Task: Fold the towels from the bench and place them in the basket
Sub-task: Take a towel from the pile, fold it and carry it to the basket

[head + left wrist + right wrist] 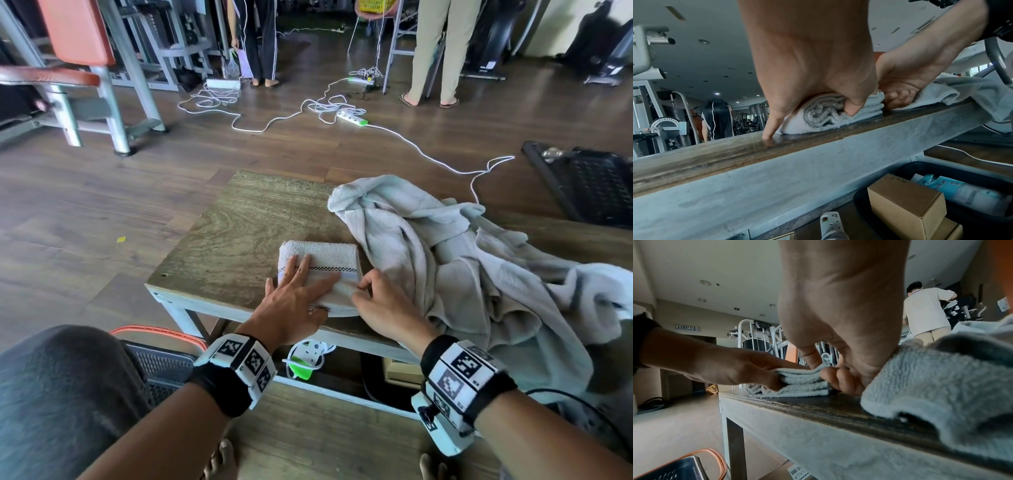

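Note:
A folded white towel with a checked stripe lies near the front edge of the wooden bench. My left hand lies on top of it with straight fingers, and in the left wrist view its thumb is tucked into the near edge of the folds. My right hand pinches the towel's right end, thumb above and curled fingers below the layers. A heap of unfolded pale towels covers the bench's right side. A dark basket with an orange handle stands on the floor at the bench's left.
Under the bench sit a power strip, a cardboard box and a black case. White cables and power strips trail over the floor beyond. Gym equipment stands far left, two people at the back, a black mat at right.

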Motion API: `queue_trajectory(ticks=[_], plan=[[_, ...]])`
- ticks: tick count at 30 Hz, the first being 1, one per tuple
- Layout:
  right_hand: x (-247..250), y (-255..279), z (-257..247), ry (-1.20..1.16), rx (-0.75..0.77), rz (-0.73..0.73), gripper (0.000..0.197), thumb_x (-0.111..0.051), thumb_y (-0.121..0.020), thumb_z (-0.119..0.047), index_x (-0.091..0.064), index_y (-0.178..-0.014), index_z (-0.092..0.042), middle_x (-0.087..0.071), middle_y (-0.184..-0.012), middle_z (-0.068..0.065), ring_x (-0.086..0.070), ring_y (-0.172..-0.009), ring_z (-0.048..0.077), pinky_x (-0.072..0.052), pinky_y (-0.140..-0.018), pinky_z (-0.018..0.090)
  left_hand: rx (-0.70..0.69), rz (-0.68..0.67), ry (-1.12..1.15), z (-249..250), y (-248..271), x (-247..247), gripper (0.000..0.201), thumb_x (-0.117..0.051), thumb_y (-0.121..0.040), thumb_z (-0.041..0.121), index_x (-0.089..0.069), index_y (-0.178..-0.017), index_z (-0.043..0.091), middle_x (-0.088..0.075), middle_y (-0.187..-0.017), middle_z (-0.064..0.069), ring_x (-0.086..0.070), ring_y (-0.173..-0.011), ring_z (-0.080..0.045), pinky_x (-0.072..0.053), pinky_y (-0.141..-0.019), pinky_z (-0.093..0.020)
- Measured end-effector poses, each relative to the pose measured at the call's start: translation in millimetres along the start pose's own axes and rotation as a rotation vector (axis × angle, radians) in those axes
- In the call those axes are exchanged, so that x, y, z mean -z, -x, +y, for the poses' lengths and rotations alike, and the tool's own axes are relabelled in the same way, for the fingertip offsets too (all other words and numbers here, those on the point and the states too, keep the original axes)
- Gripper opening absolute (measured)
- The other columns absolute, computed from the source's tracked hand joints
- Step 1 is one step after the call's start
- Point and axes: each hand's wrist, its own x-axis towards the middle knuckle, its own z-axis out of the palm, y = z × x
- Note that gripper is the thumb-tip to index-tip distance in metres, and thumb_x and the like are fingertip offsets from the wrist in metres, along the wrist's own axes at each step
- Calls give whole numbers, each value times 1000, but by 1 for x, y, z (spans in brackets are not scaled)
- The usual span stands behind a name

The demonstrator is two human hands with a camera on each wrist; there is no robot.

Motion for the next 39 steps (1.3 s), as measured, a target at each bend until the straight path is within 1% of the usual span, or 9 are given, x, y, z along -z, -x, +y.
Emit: queue_trajectory(ticks=[4, 7, 10, 14, 17, 19, 22, 29, 39], plan=[[1, 3, -2, 77, 39, 54, 23, -57, -91, -35, -46, -101, -18, -55, -86, -3, -55, -72, 10, -36, -55, 27, -28, -35, -37, -3, -1, -1, 69, -44, -97, 41, 0, -143, 65, 21, -163, -1, 27, -147, -27, -3, -115, -68], [-2, 8, -7, 198, 243, 186, 19, -56, -92, -31, -43, -97, -18, -54, -85, -4, -50, -70, 11, -34, -56, 26, -36, -54, -54, -4, 1, -1, 67, -39, -98, 41, 4, -142, 67, 25, -162, 1, 30, -146, -25, -2, -117, -66], [-10, 4, -7, 383, 443, 223, 26, -48, -92, -32, -53, -113, -19, -52, -112, -1, -44, -97, 18, -44, -82, 32, -39, -66, -64, -5, 2, 0, 66, -37, -98, 39, 5, -143, 65, 26, -161, 3, 31, -145, -24, -4, -117, -65], [-19, 1, -4, 439, 398, 116, 43, -37, -93, -33, -45, -134, -29, -48, -132, -5, -42, -117, 24, -39, -101, 43, -36, -108, -46, -3, 4, 4, 77, -47, -91, 45, 4, -146, 61, 24, -162, 4, 30, -146, -22, -2, -118, -59], [-20, -3, -9, 506, 413, 154, 42, -40, -87, -31, -47, -128, -27, -51, -124, -1, -43, -115, 25, -40, -96, 41, -47, 7, 111, -4, 1, 5, 65, -45, -85, 58, -24, -147, 54, -6, -165, 0, 7, -152, -24, -11, -121, -53], [-19, -5, -16, 540, 436, 207, 37, -39, -87, -32, -51, -120, -21, -53, -119, 1, -45, -112, 24, -43, -93, 39, -90, 201, 135, -5, -1, 8, 49, -36, -90, 49, -49, -136, 39, -37, -154, 2, -23, -147, -19, -29, -114, -53], [-23, -8, -24, 531, 492, 225, 44, -35, -88, -31, -52, -125, -16, -50, -135, 2, -46, -123, 21, -42, -102, 37, -73, 399, 66, -7, -5, 8, 38, -36, -95, 30, -54, -128, 25, -45, -144, 1, -43, -134, -17, -38, -104, -46], [-45, -27, -23, 422, 524, 111, 62, -16, -99, -35, -29, -155, -12, -25, -164, 5, -20, -152, 19, -22, -123, 44, 73, 237, 37, -13, -16, -17, 59, -22, -100, 41, -8, -156, 29, 3, -165, 5, 14, -150, -10, -14, -115, -44], [-45, -43, -16, 469, 330, -14, 73, -1, -96, -61, 1, -160, -26, 12, -166, -9, 20, -150, 6, 6, -125, 39, 100, 168, 4, -21, -18, -14, 56, -17, -104, 46, 5, -154, 40, 14, -163, 12, 21, -148, -4, -11, -118, -47]])
